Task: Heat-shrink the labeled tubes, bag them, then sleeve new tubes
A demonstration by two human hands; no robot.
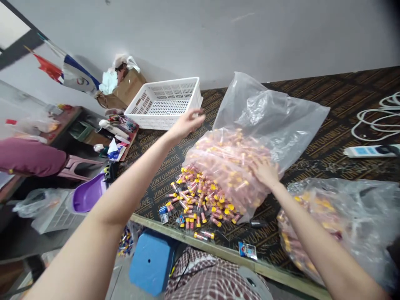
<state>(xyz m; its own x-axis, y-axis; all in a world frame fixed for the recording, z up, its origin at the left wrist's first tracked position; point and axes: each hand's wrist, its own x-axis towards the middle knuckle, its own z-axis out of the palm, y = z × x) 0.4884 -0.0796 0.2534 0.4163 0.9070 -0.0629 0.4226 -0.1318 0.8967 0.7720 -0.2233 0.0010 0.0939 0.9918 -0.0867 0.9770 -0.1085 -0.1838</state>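
A clear plastic bag full of small pink tubes with yellow caps lies on the dark table. Many of these tubes have spilled from its near left side in a loose heap. My right hand rests on the bag's right side, fingers stretched out over the plastic. Beyond the heap, my left hand is raised near the corner of a white basket, its fingers loosely bent and apart with nothing visible in them. Whether it touches the basket I cannot tell.
Another bag of tubes lies at the right under my right forearm. A power strip and a white cable are behind it. Small blue packets lie along the front edge. A blue stool stands below; a person in maroon sits left.
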